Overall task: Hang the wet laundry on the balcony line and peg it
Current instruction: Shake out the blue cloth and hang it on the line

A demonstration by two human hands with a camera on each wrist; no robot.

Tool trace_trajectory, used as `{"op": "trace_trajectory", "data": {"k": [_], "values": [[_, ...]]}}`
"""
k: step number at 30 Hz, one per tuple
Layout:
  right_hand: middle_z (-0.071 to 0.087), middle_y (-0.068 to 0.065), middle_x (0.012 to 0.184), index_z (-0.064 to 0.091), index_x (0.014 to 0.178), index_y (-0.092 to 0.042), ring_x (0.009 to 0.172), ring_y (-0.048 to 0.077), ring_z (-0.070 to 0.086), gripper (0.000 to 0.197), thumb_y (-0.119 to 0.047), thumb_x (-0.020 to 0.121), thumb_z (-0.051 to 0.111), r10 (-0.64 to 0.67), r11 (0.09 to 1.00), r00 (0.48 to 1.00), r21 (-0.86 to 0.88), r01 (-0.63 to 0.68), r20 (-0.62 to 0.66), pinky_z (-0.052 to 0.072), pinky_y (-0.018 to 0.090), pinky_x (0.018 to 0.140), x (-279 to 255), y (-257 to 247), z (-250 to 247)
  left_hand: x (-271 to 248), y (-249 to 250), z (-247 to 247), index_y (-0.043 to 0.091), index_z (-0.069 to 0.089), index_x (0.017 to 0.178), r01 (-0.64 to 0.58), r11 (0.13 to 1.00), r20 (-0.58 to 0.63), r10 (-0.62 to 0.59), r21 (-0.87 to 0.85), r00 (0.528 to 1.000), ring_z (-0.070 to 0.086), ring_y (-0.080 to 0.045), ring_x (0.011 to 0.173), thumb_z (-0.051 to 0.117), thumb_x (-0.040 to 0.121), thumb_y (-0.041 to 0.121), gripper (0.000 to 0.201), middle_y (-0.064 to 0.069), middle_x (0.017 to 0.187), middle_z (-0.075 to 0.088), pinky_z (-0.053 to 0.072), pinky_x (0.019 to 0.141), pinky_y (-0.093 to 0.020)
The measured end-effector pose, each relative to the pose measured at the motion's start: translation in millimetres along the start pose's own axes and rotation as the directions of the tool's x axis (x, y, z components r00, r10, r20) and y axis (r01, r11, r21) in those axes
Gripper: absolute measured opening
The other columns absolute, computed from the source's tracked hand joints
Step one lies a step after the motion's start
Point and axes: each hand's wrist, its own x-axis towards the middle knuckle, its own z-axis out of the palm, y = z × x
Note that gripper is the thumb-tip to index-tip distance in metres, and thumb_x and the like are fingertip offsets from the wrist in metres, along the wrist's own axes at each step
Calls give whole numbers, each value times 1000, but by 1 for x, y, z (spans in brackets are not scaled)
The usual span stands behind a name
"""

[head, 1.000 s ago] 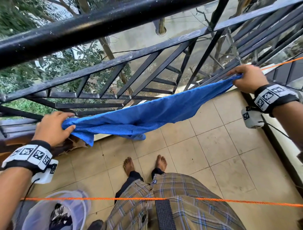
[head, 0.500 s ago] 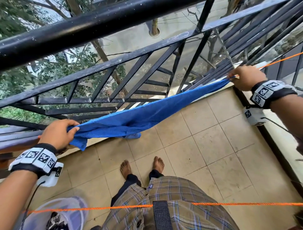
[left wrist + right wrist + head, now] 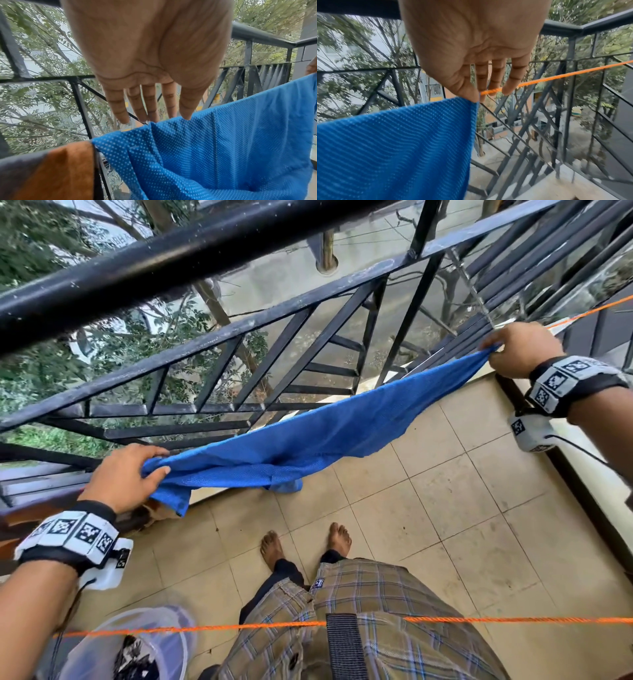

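The blue mesh cloth (image 3: pixel 308 436) now stretches flatter along the far orange line (image 3: pixel 556 77) than a second ago, the left hand (image 3: pixel 123 477) pinching its left end, the right hand (image 3: pixel 520 350) seemingly pinching its right corner against the line, so pegging looks next.

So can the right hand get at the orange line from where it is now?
Probably yes. The right hand pinches the blue cloth's corner right at the orange line, and its fingers already overlap the line, with nothing between them.
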Motion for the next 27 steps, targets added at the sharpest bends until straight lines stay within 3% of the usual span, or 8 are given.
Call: {"op": "trace_trajectory", "data": {"k": [8, 12, 14, 16, 20, 22, 25, 27], "values": [[71, 11, 104, 73, 105, -20, 99, 34, 65, 34, -10, 77, 55, -108, 967, 985, 215, 135, -135, 54, 41, 89, -26, -79, -33, -49, -28, -41, 11, 73, 107, -20, 995, -205, 0, -93, 979, 63, -38, 101, 68, 89, 24, 23, -16, 104, 70, 49, 92, -53], [74, 4, 98, 74, 100, -22, 96, 26, 68, 22, -19, 83, 61, -260, 921, 958, 269, 283, -118, 54, 36, 88, -46, -149, -37, -98, -51, -54, 26, 71, 106, 65, 978, -263, -117, -198, 958, 63, -33, 104, 69, 92, 17, 17, -11, 109, 71, 49, 90, -47], [73, 4, 97, 73, 99, -23, 95, 26, 68, 19, -23, 84, 61, -350, 891, 930, 266, 368, -113, 50, 31, 83, -61, -188, -36, -125, -68, -54, 40, 66, 96, 78, 961, -251, -147, -265, 957, 66, -28, 96, 68, 93, 19, 21, -6, 104, 72, 50, 87, -40], [73, 3, 96, 73, 98, -24, 94, 27, 67, 18, -26, 84, 61, -432, 862, 896, 248, 443, -99, 49, 31, 81, -77, -229, -34, -148, -82, -50, 45, 63, 92, 71, 944, -255, -159, -322, 954, 65, -22, 92, 68, 92, 18, 27, -3, 104, 72, 46, 85, -21], [72, 2, 100, 72, 101, -26, 97, 27, 66, 20, -28, 86, 60, -603, 776, 796, 189, 602, -58, 48, 31, 79, -128, -318, -27, -208, -104, -37, 32, 66, 100, 85, 942, -312, -191, -323, 931, 53, -11, 68, 70, 90, 11, 23, -3, 103, 71, 31, 66, 5], [72, 2, 99, 73, 100, -26, 95, 27, 66, 20, -27, 86, 59, -673, 720, 738, 184, 669, -48, 50, 31, 78, -161, -364, -20, -243, -121, -25, 33, 65, 100, 99, 927, -317, -221, -361, 922, 59, -15, 77, 70, 91, 13, 22, -2, 103, 72, 34, 75, 1], [73, 3, 98, 73, 98, -27, 93, 27, 68, 21, -33, 85, 59, -746, 646, 665, 203, 736, -34, 55, 38, 81, -221, -433, -8, -296, -157, 3, 39, 66, 96, 99, 897, -334, -260, -430, 906, 66, -21, 95, 68, 91, 24, 16, -5, 105, 73, 46, 91, -28], [73, 4, 95, 73, 98, -27, 92, 27, 68, 24, -37, 82, 57, -798, 580, 603, 239, 779, -30, 55, 38, 80, -270, -481, 4, -337, -181, 27, 49, 66, 89, 119, 840, -327, -332, -530, 885, 66, -4, 90, 69, 92, 20, 29, 1, 100, 73, 48, 89, -21]]}}
